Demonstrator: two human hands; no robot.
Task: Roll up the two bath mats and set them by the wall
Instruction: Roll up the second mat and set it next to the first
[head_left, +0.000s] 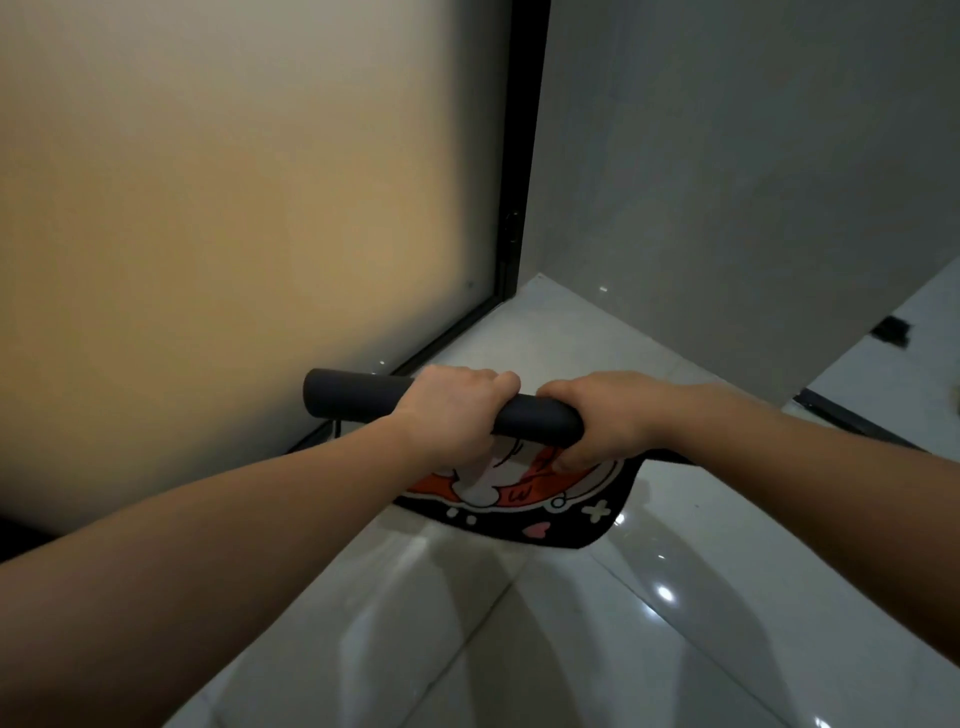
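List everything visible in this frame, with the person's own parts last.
bath mat: one, black with an orange and white cartoon print, partly rolled, the roll held above the floor and the rest hanging down
frosted glass door: one, warm yellow glow, left, black frame
wall: one, grey, right of the door
tiled floor: glossy white, below
dark object: one, on the floor far right, too blurred to identify
left hand: on the roll
right hand: on the roll's right end
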